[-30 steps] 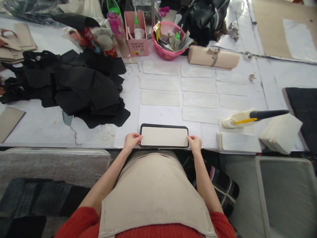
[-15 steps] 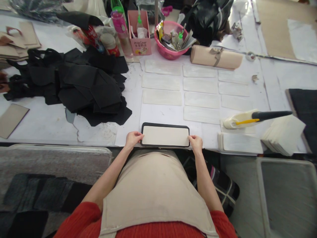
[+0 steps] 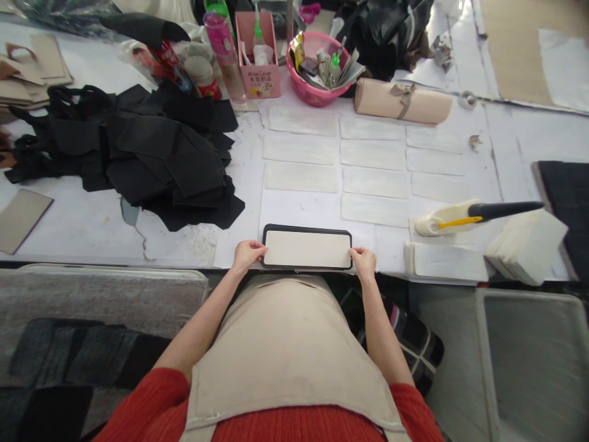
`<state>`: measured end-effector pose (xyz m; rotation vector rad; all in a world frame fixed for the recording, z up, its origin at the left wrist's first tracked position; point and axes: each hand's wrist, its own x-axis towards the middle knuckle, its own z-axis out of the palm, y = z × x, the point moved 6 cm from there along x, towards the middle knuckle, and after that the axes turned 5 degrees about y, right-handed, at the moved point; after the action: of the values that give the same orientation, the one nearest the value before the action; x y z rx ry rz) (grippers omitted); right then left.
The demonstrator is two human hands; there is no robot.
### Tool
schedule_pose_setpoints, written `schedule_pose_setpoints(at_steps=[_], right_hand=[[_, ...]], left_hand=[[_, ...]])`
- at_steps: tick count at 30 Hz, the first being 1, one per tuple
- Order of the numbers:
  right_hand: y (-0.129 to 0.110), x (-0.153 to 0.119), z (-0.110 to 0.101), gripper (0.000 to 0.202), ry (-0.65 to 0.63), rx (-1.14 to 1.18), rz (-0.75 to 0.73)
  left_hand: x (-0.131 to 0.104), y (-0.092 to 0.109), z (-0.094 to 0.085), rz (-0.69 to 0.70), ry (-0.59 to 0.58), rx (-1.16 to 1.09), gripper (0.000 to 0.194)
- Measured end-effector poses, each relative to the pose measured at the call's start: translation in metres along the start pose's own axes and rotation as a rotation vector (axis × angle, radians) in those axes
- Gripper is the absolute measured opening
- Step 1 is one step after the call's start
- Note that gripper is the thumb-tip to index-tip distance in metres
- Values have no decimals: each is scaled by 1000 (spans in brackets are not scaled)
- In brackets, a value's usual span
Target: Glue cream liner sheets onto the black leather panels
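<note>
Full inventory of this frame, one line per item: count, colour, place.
panel: 1, cream on black backing, table's near edge
cream sheets: about 10, laid in rows behind panel
black fabric pieces: a pile, left
glue brush: 1, black handle, right
sheet stacks: 2, cream, right near edge
pink basin: 1, far centre
pink box: 1, far centre
beige roll: 1, far right
left hand: panel's left end
right hand: panel's right end

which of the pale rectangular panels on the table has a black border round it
The pale rectangular panel at the table's near edge, held between the left hand and right hand. It lies on a black backing; the glue-coated pale panels farther back lie bare.
</note>
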<state>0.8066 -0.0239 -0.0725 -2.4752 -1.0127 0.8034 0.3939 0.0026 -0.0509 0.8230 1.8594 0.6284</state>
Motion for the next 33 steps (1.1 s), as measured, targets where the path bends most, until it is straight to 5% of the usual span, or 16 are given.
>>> schedule_pose_setpoints(at_steps=[33], right_hand=[[-11,-12,-6,26,18,-103,19]], left_hand=[[0,-3,-1,7,-15,48,31]])
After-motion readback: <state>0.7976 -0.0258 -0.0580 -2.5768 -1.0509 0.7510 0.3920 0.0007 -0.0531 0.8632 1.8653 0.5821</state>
